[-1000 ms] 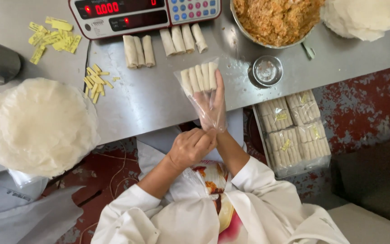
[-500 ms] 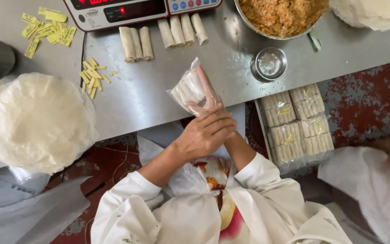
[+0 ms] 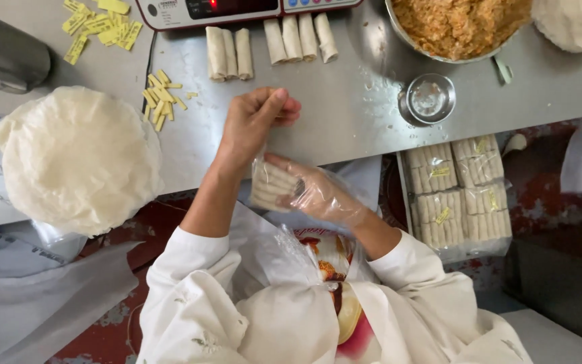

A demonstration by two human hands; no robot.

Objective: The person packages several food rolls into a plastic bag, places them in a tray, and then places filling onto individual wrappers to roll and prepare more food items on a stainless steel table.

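Observation:
My right hand, in a clear plastic glove, holds a clear bag of pale spring rolls just past the near edge of the steel table. My left hand is above it over the table. Its fingers are pinched shut on the bag's upper end, which stretches up from the rolls. The rolls lie side by side inside the bag, turned roughly crosswise to me.
Two sets of three loose spring rolls lie in front of a digital scale. Also here are yellow tags, a wrapper stack, a metal cup, a filling bowl, a small glass dish and a tray of packed bags.
The bag of rolls came down from above the table to the table's near edge. My left hand rose from the bag's lower end to pinch its top.

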